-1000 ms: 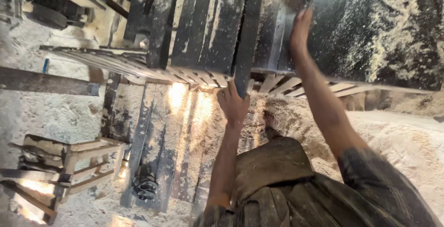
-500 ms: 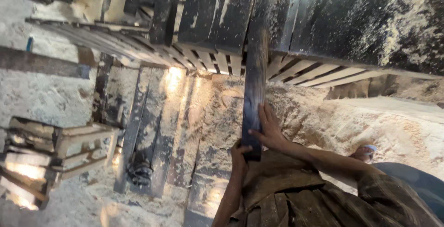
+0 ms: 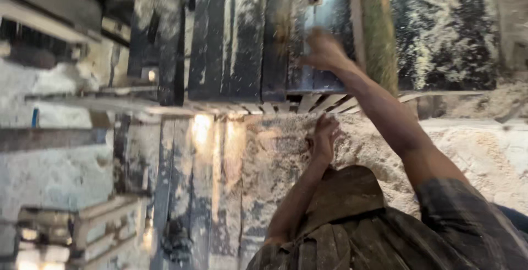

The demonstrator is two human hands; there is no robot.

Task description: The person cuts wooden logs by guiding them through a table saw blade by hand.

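Several dark, sawdust-dusted planks (image 3: 236,33) lie side by side on a slatted bench (image 3: 247,106) in front of me. My right hand (image 3: 323,50) is stretched far forward and lies on the planks beside a pale green board (image 3: 379,33); motion blur hides whether its fingers grip anything. My left hand (image 3: 324,137) hovers lower, just below the bench's near edge, fingers loosely apart and nothing in it. My brown apron (image 3: 341,209) and dark sleeve (image 3: 473,220) fill the lower right.
Thick sawdust (image 3: 484,143) covers the floor and the bench's right side. A low wooden frame (image 3: 82,231) stands at lower left. Long boards (image 3: 181,171) lie on the ground under the bench, with a dark round object (image 3: 176,242) near them.
Both hands were pulled in close to my body on a narrow dark plank. My right arm has since shot forward onto the bench, and my left hand has come off the plank.
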